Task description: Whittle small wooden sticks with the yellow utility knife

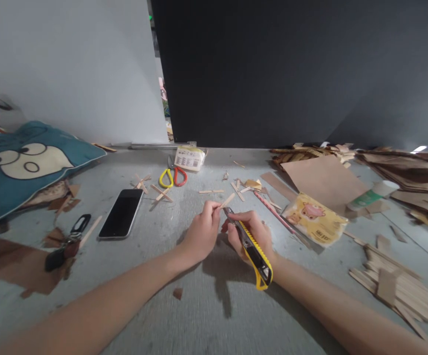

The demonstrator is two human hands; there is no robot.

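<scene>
Pinched in the fingers of my left hand (202, 231) is a small flat wooden stick (229, 199), pointing up and to the right. My right hand (248, 231) is closed around a yellow and black utility knife (253, 251), its front end close to the stick. Whether the blade touches the wood is too small to tell. Beyond my hands lie a single wooden stick (211, 191) and several short stick pieces (238, 191). Crossed sticks (161, 194) rest to the left, near scissors (172, 176) with one yellow and one red handle.
A phone (121, 214) and keys (66, 244) lie on the left, by a blue cushion (32, 167). On the right are a yellow packet (313, 218), brown card (324, 180), a glue stick (372, 195) and piled wooden sticks (394, 281). A white packet (189, 158) stands by the dark panel (291, 74).
</scene>
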